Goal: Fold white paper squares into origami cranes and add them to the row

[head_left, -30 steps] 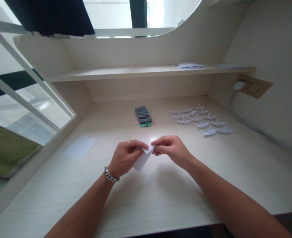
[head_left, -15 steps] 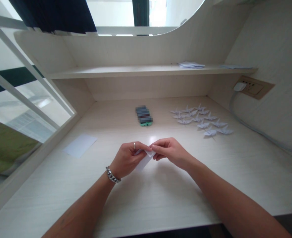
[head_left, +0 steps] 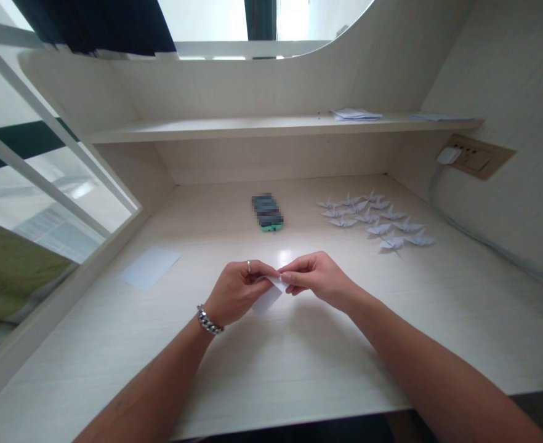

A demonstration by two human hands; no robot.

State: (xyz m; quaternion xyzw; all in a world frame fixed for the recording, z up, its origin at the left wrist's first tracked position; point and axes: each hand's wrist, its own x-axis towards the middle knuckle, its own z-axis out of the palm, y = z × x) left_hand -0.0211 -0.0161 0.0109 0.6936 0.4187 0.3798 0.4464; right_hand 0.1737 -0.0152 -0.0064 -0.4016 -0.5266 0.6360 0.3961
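Both hands meet at the middle of the desk over a small folded piece of white paper (head_left: pixel 268 300). My left hand (head_left: pixel 237 292), with a ring on one finger and a chain bracelet (head_left: pixel 209 320) at the wrist, pinches the paper's left side. My right hand (head_left: pixel 315 280) pinches its top edge between thumb and fingers. Part of the fold is hidden behind my fingers. A flat sheet of pale paper (head_left: pixel 149 267) lies to the left of my hands, out of reach of my fingers. Several folded paper cranes (head_left: pixel 375 221) stand in rows to the right.
A pixelated dark object with a green edge (head_left: pixel 268 213) lies on the desk beyond my hands. A shelf (head_left: pixel 253 128) with papers on it (head_left: pixel 356 114) runs above. A wall socket (head_left: pixel 472 159) feeds a grey cable (head_left: pixel 477 237) on the right; a window (head_left: pixel 45 184) is on the left.
The paper's lower part has swung up and looks shorter below my hands. My left hand has turned slightly, and the whole view has tilted a little.
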